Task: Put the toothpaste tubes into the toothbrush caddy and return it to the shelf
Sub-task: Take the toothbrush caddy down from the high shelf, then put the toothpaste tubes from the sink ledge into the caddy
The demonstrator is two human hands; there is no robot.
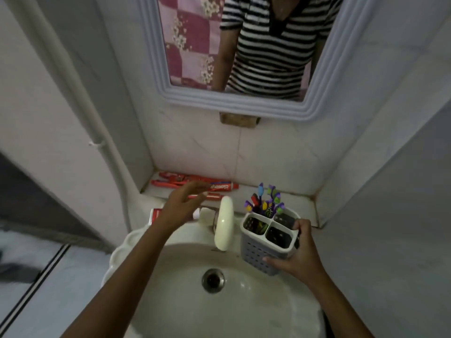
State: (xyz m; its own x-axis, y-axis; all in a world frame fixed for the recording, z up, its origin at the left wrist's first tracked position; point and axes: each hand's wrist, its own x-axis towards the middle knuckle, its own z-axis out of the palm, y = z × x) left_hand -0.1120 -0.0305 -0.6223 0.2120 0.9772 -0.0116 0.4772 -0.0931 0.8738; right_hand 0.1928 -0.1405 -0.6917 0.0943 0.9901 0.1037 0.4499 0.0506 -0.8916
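Note:
My right hand (296, 257) grips the grey perforated toothbrush caddy (261, 247) and holds it upright over the right rim of the sink. Several colourful toothbrushes (264, 200) stick out of its far compartments; the near compartments look dark. Red toothpaste tubes (195, 182) lie flat on the shelf (300, 203) at the back left. One more red tube (156, 214) lies on the sink's back edge, partly hidden by my left hand (181, 203). That hand hovers open over the tubes, fingers spread and holding nothing.
A cream tap (223, 224) rises between my hands. The white sink (244, 293) with its metal drain (212, 280) lies below. A framed mirror (234, 93) hangs above the shelf. Tiled walls close in on both sides, and a pipe (97, 132) runs down the left corner.

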